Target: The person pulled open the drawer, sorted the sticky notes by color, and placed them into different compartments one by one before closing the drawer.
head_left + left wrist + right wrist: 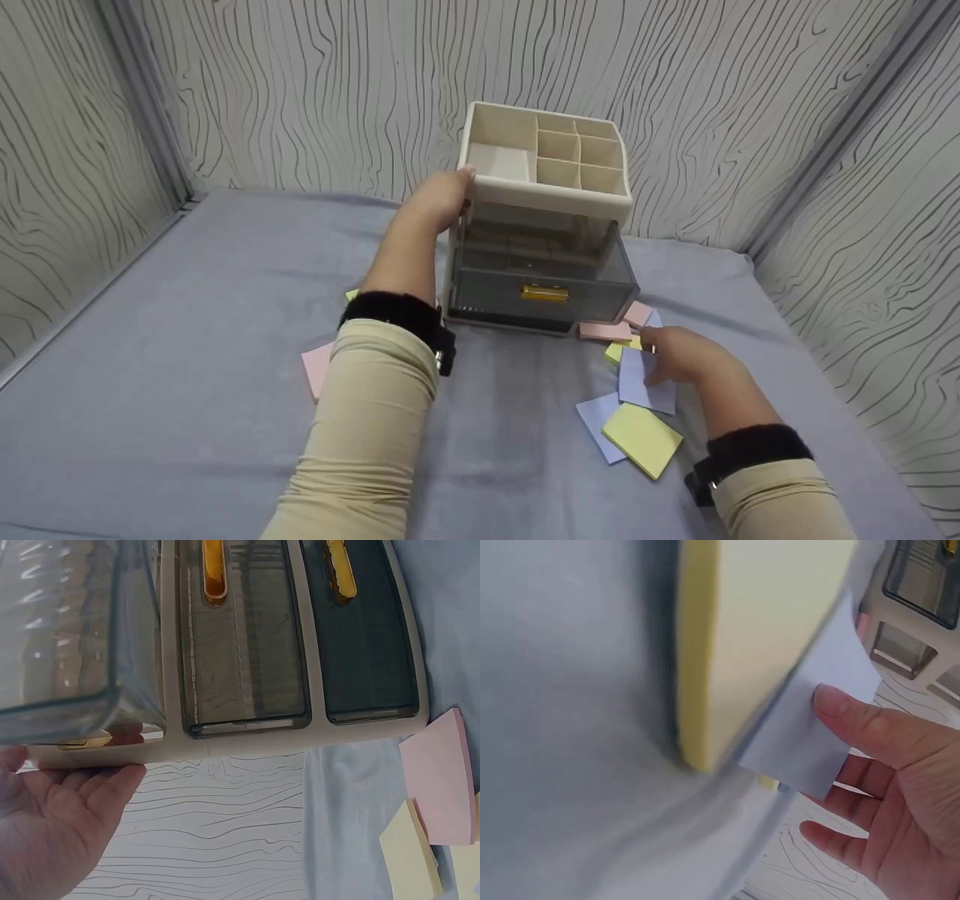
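A cream desktop organizer (553, 196) with a compartment top stands against the back wall. Its transparent grey top drawer (491, 289), with a gold handle, is pulled out. My left hand (441, 199) grips the organizer's left side near the top, fingers curled over the side edge in the left wrist view. On the right, my right hand (688, 358) pinches a blue sticky-note pad (636, 376) between thumb and fingers. Just in front of it lie a yellow pad (643, 441) and another blue pad (598, 420). Pink pads (604, 331) lie by the organizer's right front corner.
Left of the organizer, a pink pad (316, 367) and a yellow pad (351, 295) are partly hidden by my left arm. Two lower drawers with gold handles appear closed in the left wrist view. Wood-patterned walls (315, 90) border the grey cloth (187, 360).
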A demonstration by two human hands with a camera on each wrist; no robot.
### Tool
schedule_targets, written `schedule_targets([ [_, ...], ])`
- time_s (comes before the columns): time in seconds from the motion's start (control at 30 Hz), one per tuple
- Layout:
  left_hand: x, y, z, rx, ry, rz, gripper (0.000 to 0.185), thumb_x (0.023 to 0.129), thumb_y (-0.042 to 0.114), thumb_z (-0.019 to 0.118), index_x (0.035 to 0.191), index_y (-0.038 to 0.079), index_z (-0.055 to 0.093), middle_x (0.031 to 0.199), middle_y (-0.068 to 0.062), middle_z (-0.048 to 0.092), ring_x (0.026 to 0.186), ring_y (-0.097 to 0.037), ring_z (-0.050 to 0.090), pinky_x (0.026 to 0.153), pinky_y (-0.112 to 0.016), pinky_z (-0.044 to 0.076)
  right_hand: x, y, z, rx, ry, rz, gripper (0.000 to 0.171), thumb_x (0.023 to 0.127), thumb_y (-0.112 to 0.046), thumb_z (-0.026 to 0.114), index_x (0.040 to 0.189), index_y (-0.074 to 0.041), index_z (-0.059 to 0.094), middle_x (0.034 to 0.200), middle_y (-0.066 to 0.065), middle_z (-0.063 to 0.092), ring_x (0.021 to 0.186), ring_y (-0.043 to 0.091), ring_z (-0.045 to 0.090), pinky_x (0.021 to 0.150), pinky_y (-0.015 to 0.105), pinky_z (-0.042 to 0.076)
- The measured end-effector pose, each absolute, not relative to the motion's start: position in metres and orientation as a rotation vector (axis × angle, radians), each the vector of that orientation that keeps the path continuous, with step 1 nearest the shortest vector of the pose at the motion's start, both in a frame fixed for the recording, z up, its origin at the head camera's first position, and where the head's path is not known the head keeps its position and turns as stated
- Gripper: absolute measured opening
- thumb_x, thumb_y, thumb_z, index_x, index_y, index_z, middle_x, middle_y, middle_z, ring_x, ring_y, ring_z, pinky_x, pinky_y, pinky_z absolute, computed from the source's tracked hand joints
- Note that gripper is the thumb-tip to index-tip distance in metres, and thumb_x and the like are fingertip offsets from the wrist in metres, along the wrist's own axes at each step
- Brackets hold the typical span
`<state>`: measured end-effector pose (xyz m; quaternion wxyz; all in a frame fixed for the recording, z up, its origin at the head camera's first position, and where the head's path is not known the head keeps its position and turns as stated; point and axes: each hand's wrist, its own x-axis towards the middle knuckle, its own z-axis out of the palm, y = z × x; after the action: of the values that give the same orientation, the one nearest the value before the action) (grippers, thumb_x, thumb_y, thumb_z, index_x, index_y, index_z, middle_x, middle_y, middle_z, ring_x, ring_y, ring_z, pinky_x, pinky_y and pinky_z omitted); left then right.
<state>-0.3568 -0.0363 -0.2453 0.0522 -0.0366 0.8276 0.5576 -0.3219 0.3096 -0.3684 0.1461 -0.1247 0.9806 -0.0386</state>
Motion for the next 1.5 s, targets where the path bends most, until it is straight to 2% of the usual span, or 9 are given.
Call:
schedule_targets([
  [0.13, -0.356, -0.036, -0.245, -0.104, 2.519, 1.704, 0.057, 0.098, 0.045, 0.024, 0.138, 0.008, 0.038, 0.129, -0.009, 0.049, 0.121, -0.024, 0.044, 0.105, -0.046, 0.027, -0.322, 0.315, -0.357, -0.445, 2.845, -0.156, 0.018, 0.073, -0.004, 0.072, 0.088, -0.004, 0.062, 0.077, 0.003, 0.058, 0.070, 0.020, 0.050, 0.065, 0.037, 0.046],
  [0.2, -0.356, -0.036, -0.245, -0.104, 2.523, 1.701, 0.057, 0.097, 0.046, 0.024, 0.138, 0.009, 0.038, 0.129, -0.009, 0.049, 0.121, -0.024, 0.044, 0.105, -0.047, 0.027, -0.320, 0.317, -0.350, -0.468, 2.846, -0.176, 0.012, 0.074, -0.002, 0.070, 0.082, -0.006, 0.062, 0.073, 0.001, 0.056, 0.067, 0.018, 0.048, 0.061, 0.034, 0.044],
  [0.57, -0.354, -0.039, -0.246, -0.075, 2.497, 1.720, 0.056, 0.098, 0.046, 0.024, 0.135, 0.008, 0.041, 0.127, -0.008, 0.050, 0.119, -0.023, 0.044, 0.104, -0.045, 0.028, -0.310, 0.323, -0.319, -0.476, 2.863, -0.232, 0.014, 0.076, -0.003, 0.067, 0.073, -0.007, 0.054, 0.068, 0.002, 0.046, 0.068, 0.018, 0.045, 0.058, 0.031, 0.038],
  [0.7, -0.355, -0.038, -0.247, -0.064, 2.509, 1.724, 0.055, 0.098, 0.045, 0.024, 0.133, 0.007, 0.044, 0.123, -0.009, 0.051, 0.115, -0.023, 0.046, 0.103, -0.044, 0.031, -0.307, 0.323, -0.299, -0.521, 2.953, -0.283, 0.014, 0.077, -0.004, 0.067, 0.075, -0.007, 0.054, 0.069, 0.002, 0.048, 0.067, 0.018, 0.046, 0.057, 0.030, 0.039],
  [0.83, -0.355, -0.037, -0.248, -0.070, 2.514, 1.722, 0.056, 0.097, 0.046, 0.024, 0.136, 0.008, 0.041, 0.127, -0.008, 0.050, 0.120, -0.023, 0.044, 0.105, -0.045, 0.029, -0.303, 0.319, -0.270, -0.560, 3.057, -0.306, 0.008, 0.081, -0.005, 0.063, 0.080, -0.007, 0.055, 0.072, 0.004, 0.053, 0.069, 0.020, 0.049, 0.058, 0.031, 0.042],
  [0.93, -0.355, -0.037, -0.248, -0.067, 2.503, 1.727, 0.057, 0.097, 0.046, 0.024, 0.136, 0.008, 0.040, 0.129, -0.008, 0.049, 0.122, -0.024, 0.043, 0.105, -0.045, 0.027, -0.300, 0.315, -0.246, -0.572, 3.139, -0.310, 0.005, 0.084, -0.005, 0.060, 0.086, -0.004, 0.057, 0.077, 0.009, 0.058, 0.072, 0.023, 0.053, 0.061, 0.035, 0.044],
  [1.03, -0.355, -0.038, -0.247, -0.051, 2.490, 1.738, 0.057, 0.098, 0.045, 0.023, 0.137, 0.008, 0.040, 0.131, -0.009, 0.048, 0.123, -0.025, 0.043, 0.106, -0.046, 0.026, -0.295, 0.309, -0.224, -0.565, 3.219, -0.310, 0.009, 0.087, -0.007, 0.058, 0.095, -0.002, 0.057, 0.083, 0.014, 0.062, 0.076, 0.027, 0.057, 0.064, 0.041, 0.046],
  [1.13, -0.355, -0.039, -0.247, -0.038, 2.479, 1.745, 0.057, 0.098, 0.045, 0.023, 0.137, 0.007, 0.039, 0.132, -0.010, 0.047, 0.123, -0.025, 0.042, 0.106, -0.046, 0.025, -0.291, 0.300, -0.206, -0.582, 3.294, -0.299, 0.010, 0.088, -0.008, 0.057, 0.096, -0.002, 0.055, 0.085, 0.016, 0.061, 0.077, 0.029, 0.057, 0.066, 0.045, 0.045],
  [1.5, -0.355, -0.038, -0.246, -0.067, 2.505, 1.720, 0.057, 0.097, 0.046, 0.023, 0.137, 0.008, 0.040, 0.132, -0.009, 0.048, 0.123, -0.025, 0.043, 0.106, -0.047, 0.026, -0.282, 0.251, -0.181, -0.753, 3.391, -0.465, 0.014, 0.090, -0.006, 0.053, 0.102, -0.001, 0.052, 0.098, 0.017, 0.057, 0.088, 0.031, 0.053, 0.074, 0.049, 0.043],
])
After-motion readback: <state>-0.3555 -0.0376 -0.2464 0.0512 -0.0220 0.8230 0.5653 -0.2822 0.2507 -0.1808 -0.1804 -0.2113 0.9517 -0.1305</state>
